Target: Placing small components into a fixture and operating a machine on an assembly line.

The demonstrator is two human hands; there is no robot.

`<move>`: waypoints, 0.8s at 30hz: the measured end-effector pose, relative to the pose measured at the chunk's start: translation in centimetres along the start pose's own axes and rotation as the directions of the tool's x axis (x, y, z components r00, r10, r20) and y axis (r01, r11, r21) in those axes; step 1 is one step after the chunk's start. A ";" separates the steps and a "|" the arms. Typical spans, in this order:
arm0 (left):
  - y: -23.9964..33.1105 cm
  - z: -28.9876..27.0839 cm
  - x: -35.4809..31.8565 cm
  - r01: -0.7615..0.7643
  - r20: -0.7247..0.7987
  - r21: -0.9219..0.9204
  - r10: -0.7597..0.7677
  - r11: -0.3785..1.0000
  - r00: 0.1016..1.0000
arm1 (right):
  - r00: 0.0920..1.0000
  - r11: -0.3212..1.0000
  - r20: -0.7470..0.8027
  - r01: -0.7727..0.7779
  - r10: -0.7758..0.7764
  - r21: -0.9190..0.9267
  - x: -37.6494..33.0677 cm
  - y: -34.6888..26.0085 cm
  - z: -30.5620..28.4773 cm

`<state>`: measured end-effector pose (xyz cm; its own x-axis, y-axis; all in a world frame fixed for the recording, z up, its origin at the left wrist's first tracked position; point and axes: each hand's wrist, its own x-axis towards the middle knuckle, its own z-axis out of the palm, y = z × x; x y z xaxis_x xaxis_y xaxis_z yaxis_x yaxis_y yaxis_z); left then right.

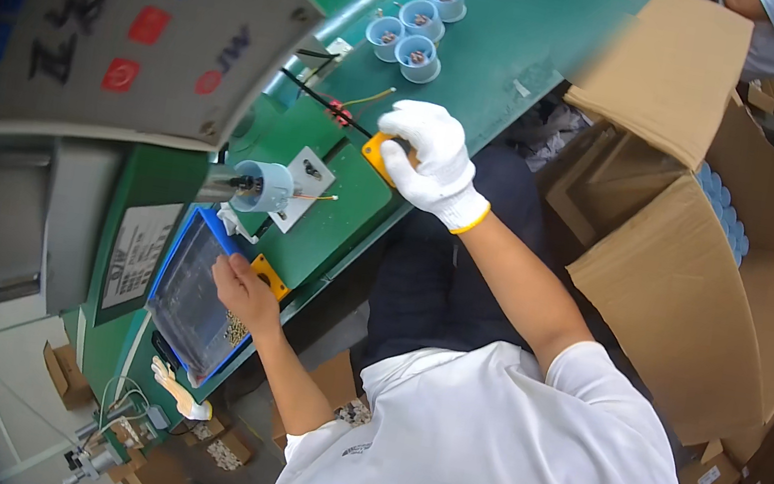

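Note:
My right hand (428,159), in a white knitted glove with a yellow cuff, curls over a yellow button box (379,154) at the table's near edge. My left hand (247,295) is bare, its fingers bent against a second yellow button box (270,276). Between the two hands, a light blue plastic cup (264,189) sits sideways under the machine's metal head, next to a white fixture plate (302,190). A thin wire sticks out of the cup toward the right. The palm sides of both hands are hidden.
A machine control panel (129,19) with a lit red lamp looms at the upper left. Several blue cups (416,59) stand on the green table (503,17). A blue-rimmed tray (185,301) holds small metal parts. Open cardboard box (692,301) at right; loose glove (181,392) lower left.

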<state>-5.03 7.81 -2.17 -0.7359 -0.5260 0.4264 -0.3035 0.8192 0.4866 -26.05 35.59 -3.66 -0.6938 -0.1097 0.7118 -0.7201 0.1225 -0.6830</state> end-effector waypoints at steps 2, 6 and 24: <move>-0.6 0.1 0.1 0.014 -0.032 -0.052 -0.016 0.999 0.999 | 1.000 1.000 -0.008 0.020 -0.020 0.017 -0.2 -0.2 0.1; 0.9 0.3 0.1 0.063 -0.052 -0.127 -0.070 0.990 0.996 | 0.999 0.999 0.046 -0.015 0.014 0.028 0.0 -0.3 0.1; 3.9 -3.2 2.9 -0.019 -0.055 -0.287 0.003 0.958 0.998 | 1.000 1.000 0.007 0.013 -0.013 0.020 -0.7 0.4 0.5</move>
<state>-6.43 8.74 3.42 -0.7021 -0.5354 0.4694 -0.1032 0.7288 0.6769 -25.84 35.21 -4.50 -0.6843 -0.1184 0.7196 -0.7292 0.1010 -0.6768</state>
